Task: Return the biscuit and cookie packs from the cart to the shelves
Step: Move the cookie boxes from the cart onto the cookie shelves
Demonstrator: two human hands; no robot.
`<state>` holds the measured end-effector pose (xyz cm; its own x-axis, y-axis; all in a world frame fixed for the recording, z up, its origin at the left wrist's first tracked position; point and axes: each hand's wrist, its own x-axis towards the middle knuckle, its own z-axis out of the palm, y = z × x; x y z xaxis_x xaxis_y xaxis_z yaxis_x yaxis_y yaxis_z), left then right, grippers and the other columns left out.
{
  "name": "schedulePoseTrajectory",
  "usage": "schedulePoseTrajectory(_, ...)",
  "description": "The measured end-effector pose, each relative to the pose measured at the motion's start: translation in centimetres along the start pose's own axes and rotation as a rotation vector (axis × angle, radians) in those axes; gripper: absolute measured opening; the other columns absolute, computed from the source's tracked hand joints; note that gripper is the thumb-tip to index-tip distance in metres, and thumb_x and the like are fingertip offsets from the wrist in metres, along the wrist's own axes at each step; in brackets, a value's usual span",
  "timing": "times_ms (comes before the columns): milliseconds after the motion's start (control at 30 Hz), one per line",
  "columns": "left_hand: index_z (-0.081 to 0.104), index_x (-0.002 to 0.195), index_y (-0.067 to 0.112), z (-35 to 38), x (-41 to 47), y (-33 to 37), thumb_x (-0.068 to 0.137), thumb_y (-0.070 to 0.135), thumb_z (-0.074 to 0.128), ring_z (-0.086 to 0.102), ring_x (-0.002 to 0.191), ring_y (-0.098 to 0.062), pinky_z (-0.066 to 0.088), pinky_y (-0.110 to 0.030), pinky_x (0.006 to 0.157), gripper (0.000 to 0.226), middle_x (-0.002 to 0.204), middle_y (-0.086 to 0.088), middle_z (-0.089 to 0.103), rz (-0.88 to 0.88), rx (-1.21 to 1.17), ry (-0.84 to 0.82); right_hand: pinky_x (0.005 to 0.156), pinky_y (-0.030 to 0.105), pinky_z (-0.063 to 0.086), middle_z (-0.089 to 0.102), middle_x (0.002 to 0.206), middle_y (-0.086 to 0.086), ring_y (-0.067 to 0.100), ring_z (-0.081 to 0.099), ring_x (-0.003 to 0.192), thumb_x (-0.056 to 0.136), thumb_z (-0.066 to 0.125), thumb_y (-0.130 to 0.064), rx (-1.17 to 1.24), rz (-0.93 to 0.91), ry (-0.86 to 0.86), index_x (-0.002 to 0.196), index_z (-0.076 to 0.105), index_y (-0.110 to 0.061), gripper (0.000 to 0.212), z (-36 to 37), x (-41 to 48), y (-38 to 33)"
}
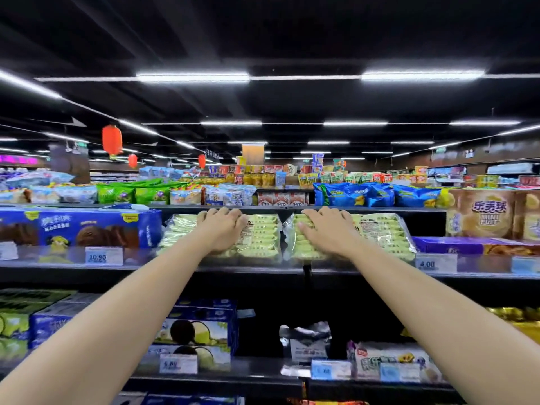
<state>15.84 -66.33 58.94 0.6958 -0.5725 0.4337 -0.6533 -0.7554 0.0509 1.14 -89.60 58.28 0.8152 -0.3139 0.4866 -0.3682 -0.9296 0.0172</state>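
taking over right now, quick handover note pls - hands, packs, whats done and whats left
Left hand: fingers curled over the top edge of the left yellow-green pack, on the upper shelf.
Right hand: same on the right yellow-green pack beside it.
Done: both packs sit on the shelf.
Left: let go; cart is out of view, so remaining packs unknown.

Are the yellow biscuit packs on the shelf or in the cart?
On the shelf: left pack under left hand, right pack under right hand.
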Motion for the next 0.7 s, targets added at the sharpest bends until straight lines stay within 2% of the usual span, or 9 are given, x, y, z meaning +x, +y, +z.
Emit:
schedulePoseTrajectory(200, 0.042, 0.144, 0.025, 0.2, 0.2, 0.9, 0.103, 0.056, 0.013, 0.041, 0.137, -0.032, 0.024, -0.055, 0.117, 0.059, 0.148, -0.008, 0.048, -0.007, -0.030, 0.014, 0.117, 0.054, 0.023, 0.046, 0.149, 0.011, 0.031, 0.042, 0.138, 0.098, 0.017, -0.066, 0.022, -0.007, 0.019, 0.150, 0.034, -0.032, 0.064, -0.2, -0.4, 0.1)
schedulePoseTrajectory(400, 0.053, 0.134, 0.026, 0.5, -0.1, 1.7, 0.102, 0.051, 0.017, 0.052, 0.124, -0.027, 0.029, -0.054, 0.115, 0.054, 0.133, -0.006, 0.060, 0.024, -0.074, 0.093, 0.123, 0.052, 0.017, 0.041, 0.156, 0.006, 0.027, 0.035, 0.145, 0.100, 0.019, -0.065, 0.027, -0.039, 0.022, 0.155, 0.028, -0.031, 0.065, -0.5, -1.2, 0.4)
schedulePoseTrajectory(533, 0.050, 0.140, 0.027, 1.2, -0.5, 4.0, 0.101, 0.051, 0.021, 0.052, 0.128, -0.024, 0.026, -0.053, 0.119, 0.054, 0.138, -0.004, 0.057, 0.074, -0.140, 0.181, 0.124, 0.051, 0.014, 0.036, 0.160, -0.002, 0.019, 0.029, 0.149, 0.102, 0.024, -0.060, 0.034, -0.046, 0.075, 0.156, 0.027, -0.030, 0.061, -0.6, -2.4, 0.8)
schedulePoseTrajectory(700, 0.047, 0.142, 0.029, 1.8, -1.1, 7.5, 0.101, 0.051, 0.022, 0.046, 0.134, -0.025, 0.019, -0.050, 0.122, 0.052, 0.142, -0.001, 0.053, 0.147, -0.141, 0.264, 0.123, 0.046, 0.018, 0.034, 0.160, 0.000, 0.019, 0.026, 0.150, 0.104, 0.028, -0.056, 0.026, -0.057, 0.180, 0.151, 0.038, -0.028, 0.055, -0.5, -5.5, 1.8)
